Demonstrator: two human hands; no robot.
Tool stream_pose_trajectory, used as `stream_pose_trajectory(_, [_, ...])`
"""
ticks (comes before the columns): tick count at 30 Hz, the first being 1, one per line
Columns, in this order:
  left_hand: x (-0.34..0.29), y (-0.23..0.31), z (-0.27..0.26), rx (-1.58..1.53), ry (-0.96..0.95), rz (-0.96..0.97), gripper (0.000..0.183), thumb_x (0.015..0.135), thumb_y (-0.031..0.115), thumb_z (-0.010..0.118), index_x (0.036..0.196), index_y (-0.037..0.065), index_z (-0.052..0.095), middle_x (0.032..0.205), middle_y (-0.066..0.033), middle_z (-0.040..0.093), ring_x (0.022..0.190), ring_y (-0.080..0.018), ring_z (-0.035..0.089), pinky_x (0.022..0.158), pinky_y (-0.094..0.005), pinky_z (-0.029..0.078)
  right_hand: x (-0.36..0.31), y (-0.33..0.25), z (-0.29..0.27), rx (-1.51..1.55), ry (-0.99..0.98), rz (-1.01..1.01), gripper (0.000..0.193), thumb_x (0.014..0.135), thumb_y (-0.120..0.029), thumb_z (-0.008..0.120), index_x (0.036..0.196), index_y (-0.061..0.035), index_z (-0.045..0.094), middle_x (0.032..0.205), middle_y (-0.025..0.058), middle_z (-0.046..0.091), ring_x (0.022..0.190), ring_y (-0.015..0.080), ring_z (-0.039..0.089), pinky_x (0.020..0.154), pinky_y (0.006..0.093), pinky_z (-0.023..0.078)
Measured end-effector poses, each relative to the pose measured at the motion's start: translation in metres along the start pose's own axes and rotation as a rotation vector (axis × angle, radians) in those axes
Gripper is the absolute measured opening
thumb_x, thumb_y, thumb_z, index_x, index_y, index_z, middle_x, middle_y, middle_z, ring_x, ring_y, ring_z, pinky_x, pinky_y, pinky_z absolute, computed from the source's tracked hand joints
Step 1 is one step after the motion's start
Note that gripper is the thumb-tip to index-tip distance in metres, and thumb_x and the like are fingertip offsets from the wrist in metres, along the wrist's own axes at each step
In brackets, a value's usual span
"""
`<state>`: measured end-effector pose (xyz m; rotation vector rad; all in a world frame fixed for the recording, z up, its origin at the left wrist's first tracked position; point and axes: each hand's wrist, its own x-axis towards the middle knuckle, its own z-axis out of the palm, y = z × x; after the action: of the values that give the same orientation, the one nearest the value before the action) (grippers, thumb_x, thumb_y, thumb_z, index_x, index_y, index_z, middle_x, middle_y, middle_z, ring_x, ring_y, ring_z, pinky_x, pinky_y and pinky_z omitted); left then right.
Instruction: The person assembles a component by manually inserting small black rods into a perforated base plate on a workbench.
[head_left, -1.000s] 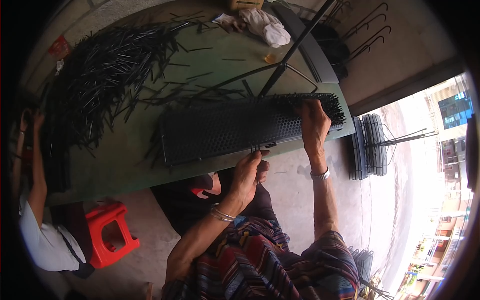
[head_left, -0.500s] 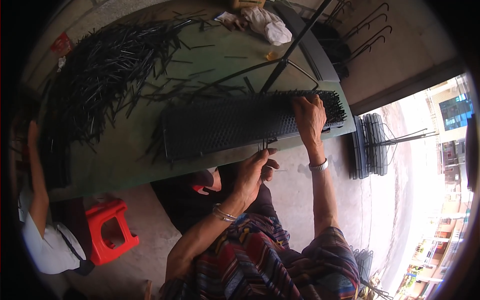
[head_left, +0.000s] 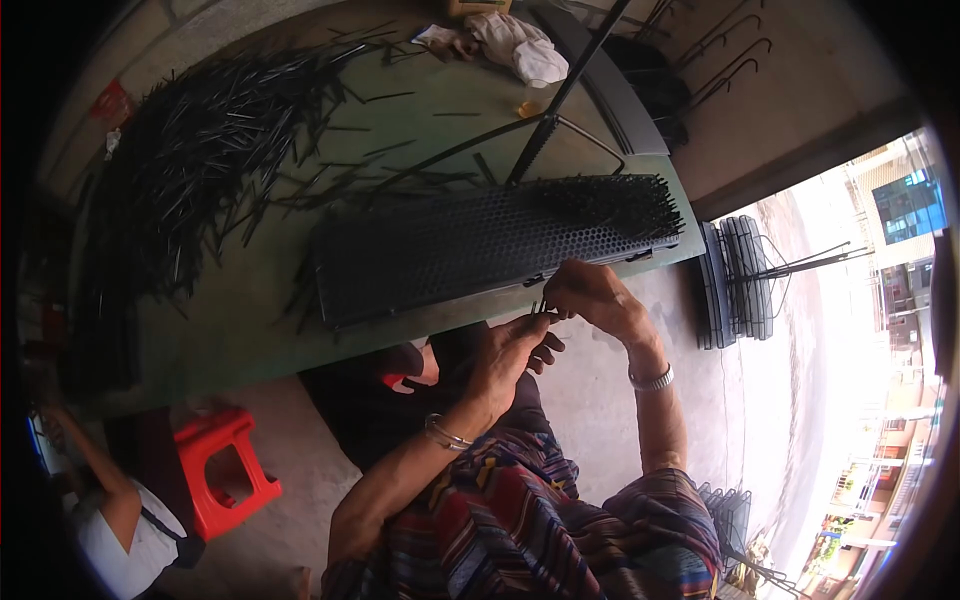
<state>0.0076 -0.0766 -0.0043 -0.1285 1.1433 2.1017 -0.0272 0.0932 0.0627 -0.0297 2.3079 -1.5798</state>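
Note:
A long dark perforated panel (head_left: 420, 245) lies along the near edge of the green table. Many thin black sticks (head_left: 625, 205) stand upright in the holes of its right part, while the left holes look bare. Just in front of the panel, my left hand (head_left: 505, 362) is closed on a few short black sticks (head_left: 537, 307) that poke up past its thumb. My right hand (head_left: 600, 300) meets them from the right, thumb and fingers pinched together at the sticks. Whatever lies inside that pinch is hidden by the fingers.
A big heap of loose black sticks (head_left: 200, 150) covers the table's left side. Behind the panel rises a black metal stand (head_left: 545, 125). White cloth (head_left: 515, 45) lies far back. A red stool (head_left: 228, 475) and another person's arm (head_left: 100, 470) are at left; wire racks (head_left: 740, 280) stand right.
My right hand has come off the sticks in the panel and down to my left hand. The left hand stays nearly in place. At left, the other person's arm has shifted nearer.

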Motion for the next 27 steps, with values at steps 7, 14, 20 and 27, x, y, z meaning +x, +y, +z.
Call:
stream_pose_trajectory(7, [0.002,0.007,0.011,0.000,0.043,0.080,0.043,0.096,0.040,0.049,0.117,0.003,0.059,0.089,-0.0097,0.068,0.072,-0.0133,0.065,0.055,-0.0235,0.049,-0.006,-0.004,-0.018,0.089,0.166,-0.058,0.011,0.084,-0.003,0.059,0.092,0.0051,0.057,0.079,0.0100,0.067,0.073,0.0172,0.066,0.067,0.0270,0.052])
stream_pose_trajectory(14, [0.005,0.003,-0.001,-0.032,0.072,-0.001,0.056,0.093,0.051,0.049,0.117,0.002,0.054,0.090,-0.0137,0.069,0.069,-0.0170,0.066,0.049,-0.0237,0.046,0.019,0.006,-0.023,-0.342,0.868,-0.319,0.009,0.086,-0.003,0.057,0.094,-0.0008,0.056,0.078,0.0103,0.066,0.069,0.0165,0.064,0.064,0.0276,0.049])
stream_pose_trajectory(20, [0.002,0.006,0.006,-0.093,0.055,-0.081,0.051,0.095,0.047,0.047,0.118,0.003,0.055,0.086,-0.0134,0.068,0.062,-0.0124,0.060,0.046,-0.0205,0.040,0.034,0.021,-0.025,-0.515,0.904,-0.404,0.008,0.086,-0.003,0.057,0.094,-0.0034,0.056,0.077,0.0100,0.061,0.063,0.0193,0.057,0.058,0.0300,0.045])
stream_pose_trajectory(27, [0.000,0.008,0.005,-0.118,-0.021,-0.078,0.048,0.097,0.044,0.045,0.118,0.002,0.055,0.076,-0.0106,0.063,0.046,-0.0043,0.034,0.044,-0.0190,0.025,0.032,0.013,-0.021,-0.478,0.893,-0.381,0.007,0.086,-0.003,0.057,0.093,-0.0038,0.056,0.073,0.0101,0.059,0.060,0.0193,0.055,0.056,0.0309,0.044])
